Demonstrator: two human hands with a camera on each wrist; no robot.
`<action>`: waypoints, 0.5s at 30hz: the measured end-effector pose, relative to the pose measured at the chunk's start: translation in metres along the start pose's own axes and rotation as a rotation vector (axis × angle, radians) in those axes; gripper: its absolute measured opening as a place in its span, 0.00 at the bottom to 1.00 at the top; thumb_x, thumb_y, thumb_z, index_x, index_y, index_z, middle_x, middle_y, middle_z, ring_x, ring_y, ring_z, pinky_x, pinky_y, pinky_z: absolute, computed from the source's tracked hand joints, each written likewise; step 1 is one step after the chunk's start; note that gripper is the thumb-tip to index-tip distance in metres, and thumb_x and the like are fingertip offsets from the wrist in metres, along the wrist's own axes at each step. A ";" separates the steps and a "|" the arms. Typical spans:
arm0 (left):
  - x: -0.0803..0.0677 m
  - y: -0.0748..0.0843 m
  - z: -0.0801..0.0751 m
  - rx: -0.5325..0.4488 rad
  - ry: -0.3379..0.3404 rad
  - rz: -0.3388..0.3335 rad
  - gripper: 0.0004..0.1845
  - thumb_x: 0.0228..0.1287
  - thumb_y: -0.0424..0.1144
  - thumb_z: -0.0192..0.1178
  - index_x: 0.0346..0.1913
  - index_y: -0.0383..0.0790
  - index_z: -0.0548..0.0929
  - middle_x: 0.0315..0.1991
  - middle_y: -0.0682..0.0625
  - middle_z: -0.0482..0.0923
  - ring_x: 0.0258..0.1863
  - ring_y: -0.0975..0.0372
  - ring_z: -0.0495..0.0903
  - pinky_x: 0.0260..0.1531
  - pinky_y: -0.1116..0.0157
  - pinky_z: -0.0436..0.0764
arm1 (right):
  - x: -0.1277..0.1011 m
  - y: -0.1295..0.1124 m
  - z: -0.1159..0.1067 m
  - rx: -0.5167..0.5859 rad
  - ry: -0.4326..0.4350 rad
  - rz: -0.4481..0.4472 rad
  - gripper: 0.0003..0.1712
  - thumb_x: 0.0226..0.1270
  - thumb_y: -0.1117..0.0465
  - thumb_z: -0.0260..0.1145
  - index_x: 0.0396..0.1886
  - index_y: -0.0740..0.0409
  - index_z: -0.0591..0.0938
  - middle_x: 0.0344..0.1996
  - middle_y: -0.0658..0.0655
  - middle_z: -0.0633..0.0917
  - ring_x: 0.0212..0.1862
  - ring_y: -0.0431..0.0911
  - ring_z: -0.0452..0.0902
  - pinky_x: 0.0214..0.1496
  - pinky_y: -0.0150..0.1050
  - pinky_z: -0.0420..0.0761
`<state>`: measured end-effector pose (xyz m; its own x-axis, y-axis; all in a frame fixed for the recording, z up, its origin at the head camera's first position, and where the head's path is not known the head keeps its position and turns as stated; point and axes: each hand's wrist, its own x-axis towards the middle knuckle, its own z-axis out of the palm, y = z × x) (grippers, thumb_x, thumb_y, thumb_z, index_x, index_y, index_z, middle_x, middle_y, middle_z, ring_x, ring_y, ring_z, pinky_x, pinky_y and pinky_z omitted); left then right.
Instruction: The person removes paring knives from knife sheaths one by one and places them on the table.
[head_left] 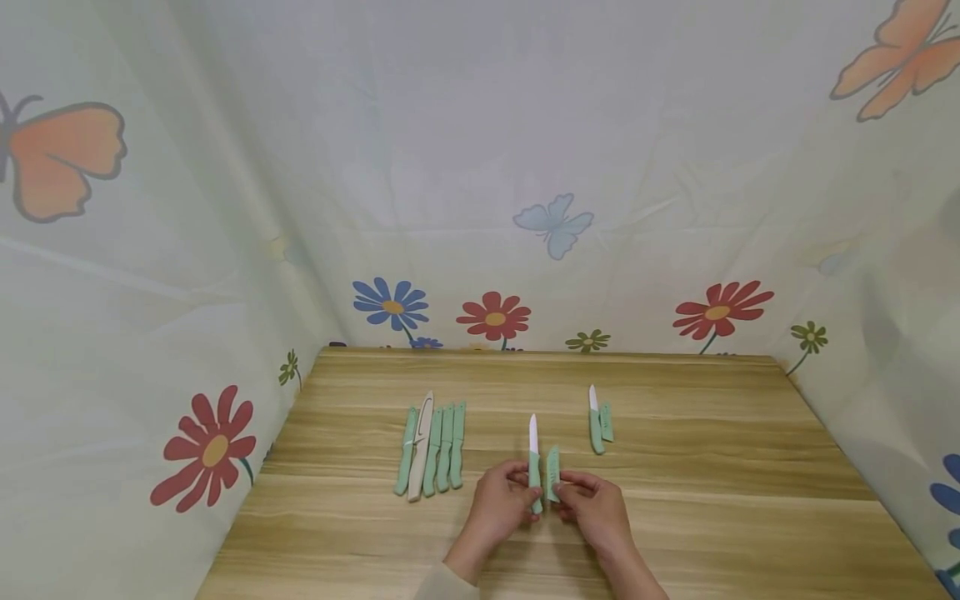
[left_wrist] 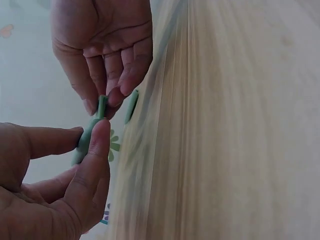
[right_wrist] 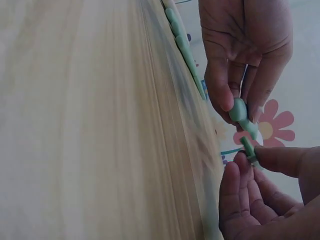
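**Two hands, one knife and its sheath**

Flower-and-butterfly cloth hangs round a wooden table [head_left: 675, 533]. Near the front middle of it, the left hand [head_left: 501, 500] pinches the green handle of a white-bladed knife [head_left: 534, 454] between thumb and fingertips, blade pointing away from the person. Just beside it, the right hand [head_left: 596, 508] pinches a green sheath [head_left: 552, 472] the same way, parallel to the knife and close to it without clearly touching. Both forearms come in from the bottom edge, wrists low over the wood, hands almost meeting.

Only the head view shows the other things: a row of sheathed knives [head_left: 431, 450] at the left, and a second bare knife with its sheath [head_left: 598, 423] farther back at the right. From the left wrist, the thumb [left_wrist: 97, 150] lies along the handle; from the right wrist, the sheath's end shows between fingertips [right_wrist: 240, 172].
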<state>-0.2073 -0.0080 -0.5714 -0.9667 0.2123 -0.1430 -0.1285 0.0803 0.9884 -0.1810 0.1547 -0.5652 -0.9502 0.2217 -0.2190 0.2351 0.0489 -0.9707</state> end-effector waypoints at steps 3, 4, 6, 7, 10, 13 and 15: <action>0.004 0.002 0.002 0.031 -0.003 -0.005 0.22 0.65 0.23 0.65 0.62 0.27 0.79 0.41 0.44 0.80 0.31 0.61 0.83 0.30 0.63 0.90 | 0.004 0.000 -0.003 -0.047 0.004 -0.019 0.18 0.66 0.70 0.71 0.54 0.75 0.83 0.38 0.65 0.91 0.34 0.49 0.88 0.33 0.36 0.88; 0.006 0.001 0.002 0.047 -0.005 -0.003 0.22 0.65 0.23 0.65 0.62 0.26 0.79 0.40 0.44 0.80 0.30 0.61 0.83 0.29 0.64 0.90 | 0.006 -0.001 -0.003 -0.069 0.007 -0.023 0.18 0.66 0.70 0.70 0.54 0.75 0.83 0.38 0.66 0.91 0.34 0.48 0.88 0.33 0.36 0.88; 0.010 0.001 0.004 0.082 -0.006 0.001 0.23 0.65 0.23 0.65 0.63 0.26 0.79 0.38 0.46 0.81 0.29 0.62 0.84 0.28 0.65 0.89 | 0.009 -0.002 -0.004 -0.113 0.016 -0.037 0.18 0.67 0.70 0.70 0.54 0.75 0.83 0.37 0.66 0.91 0.33 0.47 0.87 0.33 0.35 0.88; 0.012 0.001 0.005 0.098 -0.003 -0.001 0.23 0.65 0.23 0.65 0.63 0.27 0.79 0.37 0.47 0.81 0.28 0.62 0.84 0.28 0.66 0.89 | 0.010 -0.002 -0.005 -0.134 0.020 -0.044 0.18 0.67 0.70 0.70 0.54 0.76 0.83 0.38 0.66 0.91 0.33 0.47 0.87 0.32 0.34 0.88; 0.019 0.000 0.008 0.164 0.014 0.013 0.21 0.64 0.23 0.65 0.60 0.28 0.82 0.33 0.49 0.80 0.24 0.63 0.84 0.25 0.67 0.87 | 0.015 -0.004 -0.004 -0.192 0.032 -0.068 0.17 0.67 0.70 0.69 0.53 0.76 0.84 0.37 0.67 0.90 0.32 0.46 0.87 0.32 0.34 0.88; 0.025 0.001 0.012 0.214 0.024 0.023 0.18 0.64 0.23 0.65 0.57 0.31 0.84 0.30 0.51 0.77 0.21 0.64 0.83 0.21 0.68 0.85 | 0.020 -0.005 -0.004 -0.251 0.052 -0.087 0.17 0.66 0.69 0.70 0.52 0.75 0.85 0.36 0.66 0.90 0.31 0.45 0.87 0.30 0.33 0.87; 0.029 0.002 0.014 0.246 0.022 0.034 0.16 0.63 0.23 0.65 0.53 0.32 0.86 0.29 0.52 0.74 0.20 0.64 0.82 0.20 0.69 0.84 | 0.023 -0.005 -0.003 -0.291 0.068 -0.091 0.17 0.65 0.69 0.70 0.51 0.74 0.86 0.35 0.64 0.91 0.29 0.43 0.86 0.30 0.33 0.86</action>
<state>-0.2321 0.0121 -0.5744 -0.9746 0.1975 -0.1060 -0.0408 0.3086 0.9503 -0.2040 0.1624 -0.5649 -0.9564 0.2680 -0.1158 0.2076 0.3457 -0.9151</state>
